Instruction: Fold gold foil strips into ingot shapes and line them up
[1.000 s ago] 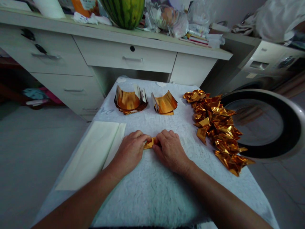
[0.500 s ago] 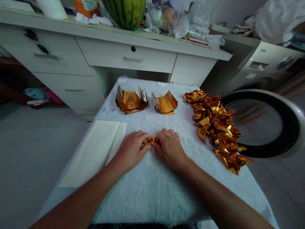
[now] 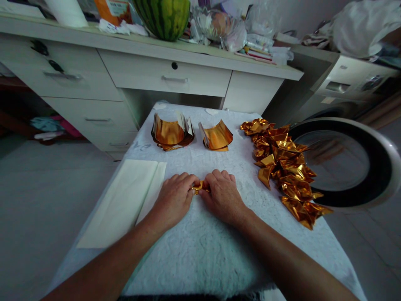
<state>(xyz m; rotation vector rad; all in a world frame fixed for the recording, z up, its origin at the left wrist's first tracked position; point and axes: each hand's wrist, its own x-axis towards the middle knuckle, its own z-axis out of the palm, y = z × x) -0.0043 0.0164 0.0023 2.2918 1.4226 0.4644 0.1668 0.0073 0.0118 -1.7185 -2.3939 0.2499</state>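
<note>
A small folded piece of gold foil paper (image 3: 198, 188) is pinched between my two hands, above the middle of the cloth-covered table (image 3: 194, 259). My left hand (image 3: 177, 196) grips its left end between thumb and fingers. On its other end my right hand (image 3: 223, 194) is closed, and the fingers hide much of the piece. Beyond the hands stand two curved stacks of gold foil sheets, a thicker left stack (image 3: 169, 131) and a thinner right stack (image 3: 217, 136). To the right lies a long heap of folded gold foil pieces (image 3: 282, 163).
Flat cream paper (image 3: 122, 200) lies left, partly under my left forearm. A white desk with drawers (image 3: 175, 77) stands behind, bearing a watermelon (image 3: 163, 16) and a glass bowl (image 3: 216, 21). At right, a washing machine's round open door (image 3: 380, 167) adjoins the foil heap.
The foil piece between my fingers has turned and shows more of its shiny folds. My left thumb and fingers have shifted slightly on it. The stacks and heap stay put.
</note>
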